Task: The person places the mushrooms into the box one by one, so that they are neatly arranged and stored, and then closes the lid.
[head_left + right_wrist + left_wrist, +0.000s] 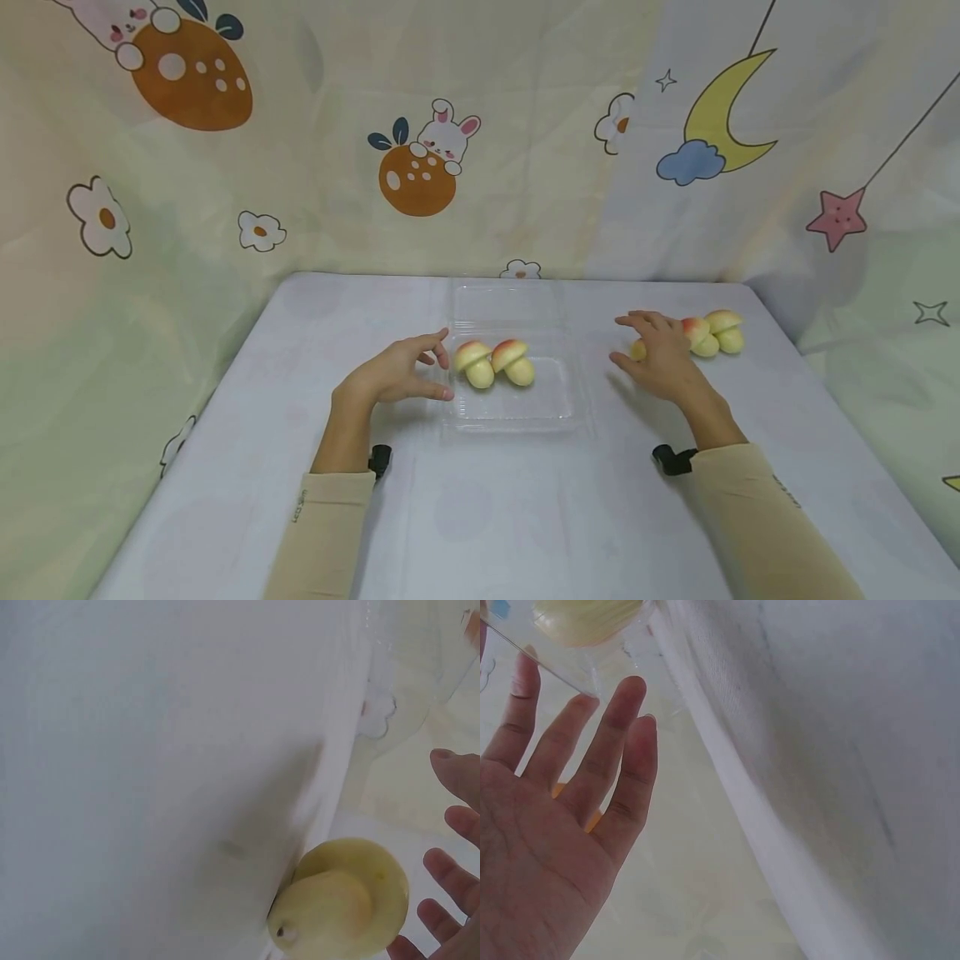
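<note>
A clear plastic box (555,408), its lid folded back, lies on the table with two yellow mushroom-shaped pieces with red-tinged caps, the left one (475,364) and the right one (513,362), side by side in it. My left hand (401,368) is at the box's left edge, fingers spread and loosely bent, gripping nothing; whether the fingertips touch the plastic I cannot tell. To the right, my right hand (656,354) hovers with parted fingers over a row of similar mushrooms (726,332), partly hiding them. In the right wrist view one mushroom (330,915) sits near the fingers, not grasped.
A white cloth covers the table (480,517). Behind it hangs a printed curtain (525,183) with rabbits, flowers and a moon. Small black devices, one on the left wrist (380,460) and one on the right wrist (672,460), stick out inward.
</note>
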`<state>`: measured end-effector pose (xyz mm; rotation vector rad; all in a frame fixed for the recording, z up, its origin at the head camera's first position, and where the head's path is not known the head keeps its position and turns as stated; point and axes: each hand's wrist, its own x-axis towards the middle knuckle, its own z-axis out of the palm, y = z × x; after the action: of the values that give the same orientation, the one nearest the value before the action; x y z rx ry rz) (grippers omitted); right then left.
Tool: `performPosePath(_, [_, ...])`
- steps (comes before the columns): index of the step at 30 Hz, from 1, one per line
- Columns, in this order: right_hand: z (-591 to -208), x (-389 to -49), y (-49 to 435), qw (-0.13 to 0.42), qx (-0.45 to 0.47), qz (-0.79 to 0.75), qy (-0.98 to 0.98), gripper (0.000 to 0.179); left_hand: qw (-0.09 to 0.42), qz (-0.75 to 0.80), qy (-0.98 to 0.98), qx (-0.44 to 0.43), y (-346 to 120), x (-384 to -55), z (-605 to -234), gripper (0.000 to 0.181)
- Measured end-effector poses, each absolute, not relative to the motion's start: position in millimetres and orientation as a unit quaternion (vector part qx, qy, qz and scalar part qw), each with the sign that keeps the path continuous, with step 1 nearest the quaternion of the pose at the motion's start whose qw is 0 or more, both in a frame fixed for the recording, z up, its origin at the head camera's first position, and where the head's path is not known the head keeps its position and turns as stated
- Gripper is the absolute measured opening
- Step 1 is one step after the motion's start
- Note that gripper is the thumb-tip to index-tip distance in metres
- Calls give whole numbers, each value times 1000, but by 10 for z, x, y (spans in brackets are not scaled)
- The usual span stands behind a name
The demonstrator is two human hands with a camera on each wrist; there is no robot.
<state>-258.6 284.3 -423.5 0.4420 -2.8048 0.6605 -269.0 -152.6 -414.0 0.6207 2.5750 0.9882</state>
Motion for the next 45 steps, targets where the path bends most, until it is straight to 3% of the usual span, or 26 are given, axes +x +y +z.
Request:
performPosePath(32, [-4402,-2532,3165,102,117,237,-959,62,157,352,895,225,-1530,-2689,-4148,53])
performPosePath(45, [-4397,-2454,3220,52,115,250,-960,67,154,351,895,227,-1530,-2685,-4146,51])
